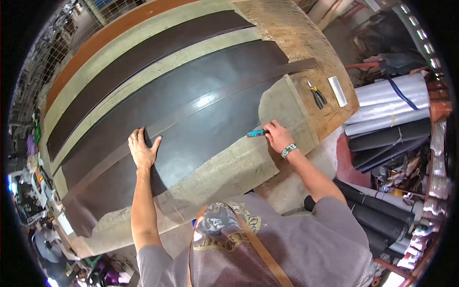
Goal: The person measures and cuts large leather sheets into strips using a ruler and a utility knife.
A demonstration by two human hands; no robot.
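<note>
A large sheet of dark brown leather point(224, 124) lies across the work table, and a long, narrow straight strip point(253, 80) runs diagonally over it. My left hand point(142, 149) rests flat with fingers spread, its fingertips at the strip's near edge. In my right hand point(278, 137) is a teal utility knife point(257, 134), pointing left over the leather's near right edge. Beneath the leather spreads a pale, worn cutting surface point(229, 165).
Farther back lies a long dark leather piece point(143, 55). Pliers with yellow-and-black handles point(316, 94) and a white rectangular block point(337, 92) are on the wooden tabletop point(291, 28) at right. Silvery rolls point(392, 95) and black rolls point(377, 215) stand beyond the table's right side.
</note>
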